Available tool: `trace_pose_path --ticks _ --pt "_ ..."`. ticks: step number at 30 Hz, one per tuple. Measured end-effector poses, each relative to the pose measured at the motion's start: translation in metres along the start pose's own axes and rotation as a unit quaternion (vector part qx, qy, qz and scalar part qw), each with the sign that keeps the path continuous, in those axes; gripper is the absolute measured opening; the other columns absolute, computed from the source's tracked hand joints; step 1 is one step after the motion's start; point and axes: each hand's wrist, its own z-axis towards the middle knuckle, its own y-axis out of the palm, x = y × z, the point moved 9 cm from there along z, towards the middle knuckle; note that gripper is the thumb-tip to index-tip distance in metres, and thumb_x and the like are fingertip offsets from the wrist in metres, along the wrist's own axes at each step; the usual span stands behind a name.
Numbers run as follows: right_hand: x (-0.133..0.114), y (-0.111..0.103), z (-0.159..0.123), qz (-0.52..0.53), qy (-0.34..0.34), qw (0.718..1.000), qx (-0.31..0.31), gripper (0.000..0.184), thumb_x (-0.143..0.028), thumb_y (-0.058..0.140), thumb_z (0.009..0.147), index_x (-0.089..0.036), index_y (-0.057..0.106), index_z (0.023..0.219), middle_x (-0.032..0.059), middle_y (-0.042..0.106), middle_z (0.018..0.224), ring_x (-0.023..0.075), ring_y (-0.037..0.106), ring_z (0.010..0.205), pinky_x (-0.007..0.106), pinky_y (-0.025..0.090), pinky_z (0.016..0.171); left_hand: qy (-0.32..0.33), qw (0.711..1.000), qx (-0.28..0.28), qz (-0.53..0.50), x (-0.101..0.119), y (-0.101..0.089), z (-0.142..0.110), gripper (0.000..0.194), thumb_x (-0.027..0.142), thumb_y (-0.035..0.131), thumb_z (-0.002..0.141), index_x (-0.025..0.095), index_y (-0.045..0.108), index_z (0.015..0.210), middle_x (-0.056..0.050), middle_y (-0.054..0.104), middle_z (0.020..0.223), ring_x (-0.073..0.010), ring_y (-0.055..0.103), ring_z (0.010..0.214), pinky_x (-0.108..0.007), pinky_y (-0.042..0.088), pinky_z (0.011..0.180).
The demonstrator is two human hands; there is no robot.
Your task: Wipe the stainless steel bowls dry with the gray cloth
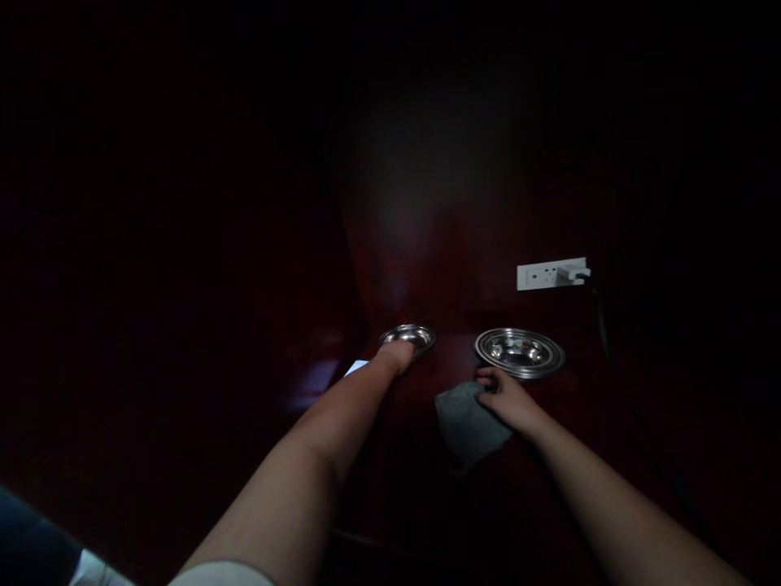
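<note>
My left hand (398,356) reaches to the near left rim of a small shiny steel bowl (418,334) and grips it. Its fingertips are mostly hidden by the back of the hand. Between the thumb and fingers of my right hand (505,397) is a grey-green cloth (469,427), hanging or lying down toward me. Just beyond that hand sits a wider steel dish with a ridged rim (520,353). It looks like several nested pieces, though the dark makes this hard to tell.
The surface is dark red and glossy, against a dark wall. A white socket panel (537,276) is on the wall, with a plug (572,277) and a dark cable (601,317) running down at the right. A bright flat object (356,368) shows behind my left forearm.
</note>
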Motion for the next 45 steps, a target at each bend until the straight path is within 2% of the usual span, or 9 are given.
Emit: trace_pose_path --ticks 5,11,18,23,26,30,34,42,45 --pt "0.002 0.000 0.002 0.005 -0.002 1.000 -0.006 0.053 -0.016 0.069 0.053 -0.016 0.052 0.104 0.0115 0.059 0.106 0.0174 0.061 0.079 0.029 0.049 0.066 0.004 0.996 -0.070 0.048 0.005 0.006 0.002 0.032 0.035 0.052 0.088 0.018 0.055 0.115 -0.009 0.055 0.119 -0.0195 0.057 0.102 -0.040 0.050 0.086" --pt "0.008 -0.005 0.003 -0.007 0.025 1.000 0.000 0.055 -0.013 0.071 0.054 -0.016 0.051 0.104 0.0078 0.061 0.096 0.0185 0.062 0.081 0.030 0.049 0.069 0.003 0.997 -0.066 0.042 0.009 -0.007 0.004 0.031 0.035 0.051 0.088 0.018 0.055 0.114 -0.009 0.056 0.118 -0.0193 0.057 0.102 -0.040 0.050 0.086" --pt "0.008 -0.012 -0.005 -0.026 0.073 0.997 0.006 0.054 -0.019 0.078 0.050 -0.015 0.052 0.097 0.0049 0.062 0.081 0.0186 0.063 0.071 0.030 0.048 0.066 0.002 0.999 0.038 -0.002 0.016 -0.041 0.000 0.014 0.022 0.063 0.076 0.021 0.069 0.089 -0.009 0.069 0.094 -0.0259 0.063 0.096 -0.034 0.043 0.088" --pt "0.007 -0.003 -0.010 0.054 0.101 0.993 -0.031 0.042 -0.018 0.074 0.051 -0.016 0.054 0.088 0.0026 0.063 0.070 0.0181 0.061 0.064 0.030 0.047 0.061 0.039 0.988 0.127 -0.076 0.029 -0.075 -0.016 0.020 0.024 0.054 0.080 0.022 0.068 0.095 -0.006 0.070 0.095 -0.0208 0.063 0.093 -0.028 0.044 0.086" --pt "-0.013 0.000 -0.012 0.167 0.053 0.983 -0.054 0.031 -0.021 0.071 0.056 -0.018 0.055 0.082 0.0017 0.065 0.071 0.0158 0.060 0.062 0.029 0.046 0.062 0.070 0.973 0.171 -0.137 0.038 -0.090 -0.036 0.027 0.032 0.045 0.087 0.021 0.062 0.105 -0.004 0.068 0.101 -0.0159 0.062 0.091 -0.024 0.045 0.082" --pt "-0.041 -0.039 -0.013 0.239 -0.048 0.967 0.080 0.028 -0.027 0.069 0.059 -0.020 0.054 0.081 -0.0016 0.061 0.068 0.0135 0.057 0.059 0.027 0.044 0.060 0.099 0.881 0.241 -0.396 0.035 -0.092 -0.071 0.033 0.045 0.046 0.085 0.016 0.062 0.088 -0.002 0.066 0.080 -0.0141 0.059 0.074 -0.025 0.047 0.071" --pt "-0.061 -0.079 -0.028 0.181 -0.152 0.938 0.254 0.022 -0.028 0.065 0.063 -0.020 0.049 0.077 -0.0026 0.053 0.067 0.0109 0.050 0.058 0.023 0.040 0.055 0.063 0.801 0.194 -0.563 0.033 -0.049 -0.082 0.035 0.049 0.051 0.082 0.016 0.060 0.078 -0.001 0.062 0.071 -0.0129 0.057 0.067 -0.025 0.046 0.067" --pt "-0.083 -0.051 -0.032 0.143 -0.221 0.955 0.139 0.027 -0.034 0.074 0.063 -0.019 0.057 0.076 -0.0006 0.060 0.073 0.0130 0.054 0.063 0.026 0.043 0.059 -0.021 0.644 0.138 -0.752 0.026 0.015 -0.081 0.037 0.046 0.070 0.068 0.012 0.066 0.084 -0.006 0.068 0.079 -0.0170 0.062 0.074 -0.029 0.045 0.072" --pt "-0.081 -0.046 -0.031 0.170 -0.213 0.956 0.107 0.026 -0.033 0.078 0.060 -0.019 0.062 0.076 0.0005 0.064 0.077 0.0142 0.058 0.069 0.027 0.045 0.065 -0.037 0.624 0.115 -0.772 0.023 0.026 -0.083 0.040 0.046 0.074 0.064 0.012 0.067 0.083 -0.006 0.068 0.076 -0.0168 0.061 0.072 -0.029 0.044 0.070"
